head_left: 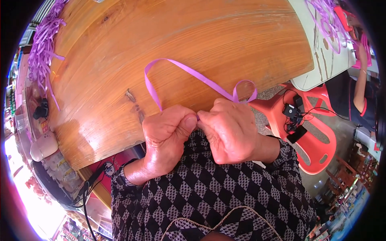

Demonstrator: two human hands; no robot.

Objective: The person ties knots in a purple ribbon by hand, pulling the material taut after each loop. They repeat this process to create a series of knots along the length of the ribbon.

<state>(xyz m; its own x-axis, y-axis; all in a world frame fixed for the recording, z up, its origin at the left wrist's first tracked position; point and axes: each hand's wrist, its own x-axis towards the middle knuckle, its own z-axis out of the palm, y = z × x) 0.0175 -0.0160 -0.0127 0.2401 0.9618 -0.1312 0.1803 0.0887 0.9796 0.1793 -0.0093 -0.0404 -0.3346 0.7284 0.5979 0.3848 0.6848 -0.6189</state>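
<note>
A purple ribbon (185, 69) runs between my two hands, arching over the wooden table top in one wide bend. Beside the right hand it curls into a small loop. My left hand (167, 130) is closed, pinching the ribbon between thumb and bent fingers. My right hand (231, 130) is closed on it too, its thumb tip meeting the left thumb. The short piece between the thumbs is mostly hidden by the fingers. Both hands are held just past the table's near edge, in front of my patterned top.
The wooden table (225, 28) spreads ahead. A bundle of purple ribbon strips (42, 52) hangs at its left; more ribbon (327, 24) lies on a white table (299, 78) at right. A red plastic chair (317, 146) holds black cables and devices. Another person's arm (360, 82) shows far right.
</note>
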